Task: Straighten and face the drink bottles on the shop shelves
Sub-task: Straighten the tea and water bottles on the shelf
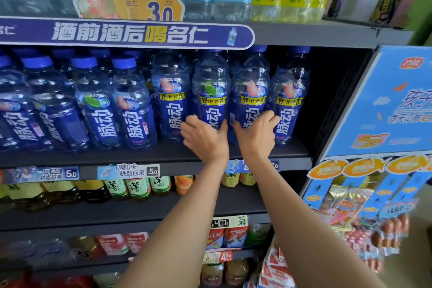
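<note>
Blue drink bottles (211, 98), head view: upright in a row on the dark shelf (140, 154), long axes vertical, directly ahead of both hands. Left hand (204, 137) curled round the lower body of the lime-label bottle; right hand (256, 134) wrapped about the neighbouring peach-label bottle (251, 91), just beside. Both equally near. Clear ribbed plastic, glossy blue sleeves, screw caps, waisted shape. Probably mid-twist, labels coming to the front; right-hand label slightly off-centre.
</note>
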